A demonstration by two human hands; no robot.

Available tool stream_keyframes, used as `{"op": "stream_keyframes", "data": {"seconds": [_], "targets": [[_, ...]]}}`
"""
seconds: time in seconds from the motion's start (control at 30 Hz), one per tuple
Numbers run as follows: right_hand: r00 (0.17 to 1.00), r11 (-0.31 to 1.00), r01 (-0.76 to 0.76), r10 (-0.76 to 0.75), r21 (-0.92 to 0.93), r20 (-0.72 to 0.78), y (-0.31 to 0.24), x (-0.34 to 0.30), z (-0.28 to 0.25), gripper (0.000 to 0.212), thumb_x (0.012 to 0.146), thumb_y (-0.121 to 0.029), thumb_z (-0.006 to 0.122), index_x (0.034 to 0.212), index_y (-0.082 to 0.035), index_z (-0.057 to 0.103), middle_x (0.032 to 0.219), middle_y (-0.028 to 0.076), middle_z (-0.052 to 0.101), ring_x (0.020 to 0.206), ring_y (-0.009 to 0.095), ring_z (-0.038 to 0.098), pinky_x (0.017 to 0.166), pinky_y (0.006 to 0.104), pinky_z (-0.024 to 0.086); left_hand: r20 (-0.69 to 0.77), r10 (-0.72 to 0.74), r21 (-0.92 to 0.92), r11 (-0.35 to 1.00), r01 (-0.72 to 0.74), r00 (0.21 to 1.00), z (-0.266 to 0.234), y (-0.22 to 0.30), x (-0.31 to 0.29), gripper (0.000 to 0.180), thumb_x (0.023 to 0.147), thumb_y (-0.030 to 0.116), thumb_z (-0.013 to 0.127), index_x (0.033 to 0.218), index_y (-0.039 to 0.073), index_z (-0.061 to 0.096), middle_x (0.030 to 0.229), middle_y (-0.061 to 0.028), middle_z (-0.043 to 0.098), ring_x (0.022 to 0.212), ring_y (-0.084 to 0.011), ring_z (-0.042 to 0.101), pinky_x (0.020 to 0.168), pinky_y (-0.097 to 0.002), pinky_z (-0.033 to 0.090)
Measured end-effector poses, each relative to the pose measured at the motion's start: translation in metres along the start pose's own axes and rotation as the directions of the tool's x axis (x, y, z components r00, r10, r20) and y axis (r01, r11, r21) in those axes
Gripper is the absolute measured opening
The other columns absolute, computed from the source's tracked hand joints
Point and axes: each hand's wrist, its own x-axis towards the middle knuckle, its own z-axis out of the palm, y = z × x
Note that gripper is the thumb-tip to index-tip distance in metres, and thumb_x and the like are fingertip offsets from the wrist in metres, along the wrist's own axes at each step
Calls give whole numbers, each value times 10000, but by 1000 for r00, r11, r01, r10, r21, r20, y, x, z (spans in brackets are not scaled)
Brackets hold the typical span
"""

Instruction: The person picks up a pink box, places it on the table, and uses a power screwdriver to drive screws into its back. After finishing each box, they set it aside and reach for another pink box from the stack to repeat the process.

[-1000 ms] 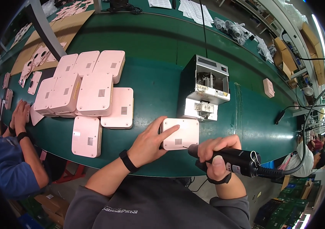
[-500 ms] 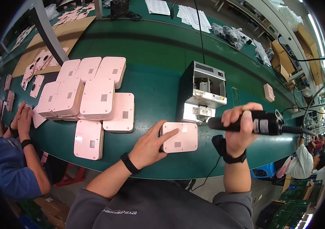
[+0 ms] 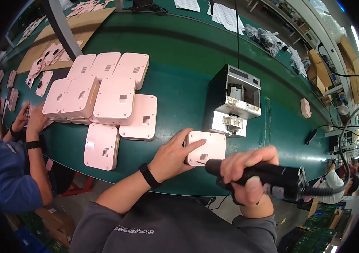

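Note:
A pale pink plastic box (image 3: 213, 146) with rounded corners, corner holes and a vent grille lies on the green bench in front of me. My left hand (image 3: 172, 152) grips its left end, the thumb on the near side and the index finger stretched across the top. In my right hand (image 3: 249, 168) is a black corded electric screwdriver (image 3: 278, 179), fingers wrapped round its body. Its thin bit points left, over the box's near left corner; whether it touches cannot be told. Just beyond the box stands a black and silver screw feeder (image 3: 247, 109).
Stacked pink boxes (image 3: 113, 99) fill the bench at left, one lying near its front edge. Pink panels (image 3: 44, 83) lie farther left, beside a co-worker's hands (image 3: 38, 118). A small pink part (image 3: 305, 108) and a black cable (image 3: 344, 126) are at right.
My right hand has brought the screwdriver nearer and leftward, its bit now over the box's corner. My left hand keeps its hold. The whole view has shifted slightly.

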Motion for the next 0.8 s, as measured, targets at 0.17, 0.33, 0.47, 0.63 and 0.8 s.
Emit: {"op": "stream_keyframes", "data": {"seconds": [0.17,0.33,0.47,0.63,0.8], "targets": [[995,997,-48,53,-62,89,6,-4,9,396,867,-282,699,1024,-99,385,707,61,531,584,183,544,601,361,483,-41,31,-2,999,-32,999,4,-4,-2,781,622,158,854,1341,207,553,1353,-173,446,1168,-347,556,922,-405,526],[985,986,-94,112,-141,132,15,-7,12,405,867,-292,694,1023,-98,375,723,62,535,598,184,549,629,362,486,-67,42,12,999,-41,997,11,-8,-4,737,650,206,840,1334,223,566,1373,-195,449,1172,-368,558,901,-408,537],[987,987,-93,109,-129,122,21,-11,13,399,873,-294,684,1018,-95,370,735,66,537,602,181,549,638,360,485,-81,30,20,999,-28,996,14,-8,-7,736,640,175,836,1326,197,568,1354,-214,453,1182,-369,552,920,-404,527],[987,989,-80,96,-122,129,27,-8,14,408,873,-301,688,1017,-93,368,734,67,536,593,178,544,626,356,484,-93,39,23,999,-37,995,14,-11,-7,733,632,172,837,1316,192,573,1349,-219,454,1178,-366,554,921,-403,526],[990,995,-18,32,-103,136,27,-7,18,379,885,-284,680,1018,-86,385,720,60,532,576,179,537,590,341,478,-130,65,34,998,-61,989,14,-14,-6,735,643,199,842,1326,210,571,1339,-222,471,1141,-383,572,920,-405,528]]}}
